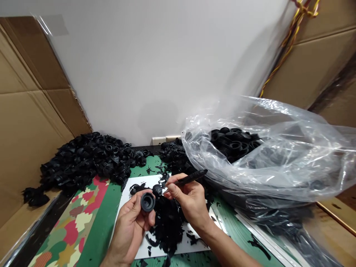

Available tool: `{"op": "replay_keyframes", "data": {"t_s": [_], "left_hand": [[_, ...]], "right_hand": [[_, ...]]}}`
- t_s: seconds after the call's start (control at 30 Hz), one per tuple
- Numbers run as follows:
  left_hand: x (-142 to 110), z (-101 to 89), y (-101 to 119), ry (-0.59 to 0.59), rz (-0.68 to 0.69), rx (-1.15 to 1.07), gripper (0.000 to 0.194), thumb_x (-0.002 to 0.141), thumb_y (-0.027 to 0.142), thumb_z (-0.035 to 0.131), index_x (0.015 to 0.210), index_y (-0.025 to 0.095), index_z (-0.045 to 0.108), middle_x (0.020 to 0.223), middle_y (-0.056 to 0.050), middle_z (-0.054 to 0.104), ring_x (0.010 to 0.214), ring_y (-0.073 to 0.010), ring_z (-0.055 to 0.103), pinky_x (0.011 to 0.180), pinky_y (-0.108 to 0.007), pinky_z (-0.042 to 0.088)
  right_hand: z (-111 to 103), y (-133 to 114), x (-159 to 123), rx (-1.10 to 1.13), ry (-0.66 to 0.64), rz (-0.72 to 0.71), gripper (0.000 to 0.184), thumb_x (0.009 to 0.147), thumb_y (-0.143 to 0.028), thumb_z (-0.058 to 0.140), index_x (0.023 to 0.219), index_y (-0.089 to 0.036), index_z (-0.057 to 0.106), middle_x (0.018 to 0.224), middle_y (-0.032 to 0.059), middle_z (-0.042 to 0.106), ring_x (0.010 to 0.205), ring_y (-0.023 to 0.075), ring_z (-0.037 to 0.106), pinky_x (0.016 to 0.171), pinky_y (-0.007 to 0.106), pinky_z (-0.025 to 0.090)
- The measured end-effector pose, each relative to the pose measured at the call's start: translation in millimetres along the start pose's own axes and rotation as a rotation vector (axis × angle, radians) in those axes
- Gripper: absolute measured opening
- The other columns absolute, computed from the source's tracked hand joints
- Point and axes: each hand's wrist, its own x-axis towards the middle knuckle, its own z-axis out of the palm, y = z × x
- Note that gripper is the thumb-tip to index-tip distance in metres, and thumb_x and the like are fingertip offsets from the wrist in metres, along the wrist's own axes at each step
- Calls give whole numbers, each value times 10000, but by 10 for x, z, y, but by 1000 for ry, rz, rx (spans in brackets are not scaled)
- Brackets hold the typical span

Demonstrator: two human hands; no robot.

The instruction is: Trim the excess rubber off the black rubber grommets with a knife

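Note:
My left hand (135, 218) is closed around a black rubber grommet (147, 202), its round, stepped opening turned toward me. In my right hand (191, 198) is a slim black pen-shaped craft knife (193, 178), pinched between thumb and fingers, its thin tip pointing left. Just beyond the grommet, by that tip, shows a small round black piece (157, 190); whether the tip touches it I cannot tell. Below both hands, black rubber scraps (168, 222) lie heaped on a white sheet (141, 252).
A large pile of black rubber parts (91, 155) stands at the left, beside a camouflage-patterned strip (75, 226) on the green table (97, 237). To the right, a clear plastic bag (278, 178) holds ribbed black parts (233, 142). Cardboard (30, 104) borders the left side.

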Motion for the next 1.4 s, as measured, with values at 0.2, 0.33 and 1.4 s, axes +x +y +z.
{"op": "replay_keyframes", "data": {"t_s": [0.2,0.33,1.4], "left_hand": [[6,0,-48,-52,-42,56,312,708,353,721,886,100,684,473,-67,628,398,-108,510,364,-160,347],[-3,23,-35,-41,-54,57,339,648,355,769,854,102,680,472,-62,629,401,-122,535,346,-163,362],[-29,57,48,29,45,-65,188,729,277,697,820,112,701,669,-80,662,457,-111,524,367,-183,345]], "right_hand": [[64,-31,-55,-110,23,-95,109,654,-246,736,709,-178,672,667,17,663,615,158,608,587,263,510],[80,-33,-76,-183,7,-165,77,667,-227,726,698,-182,672,662,13,667,613,157,618,575,250,515],[-61,12,7,58,-142,51,340,811,-506,589,781,-169,555,762,28,637,595,150,671,519,228,498]]}}
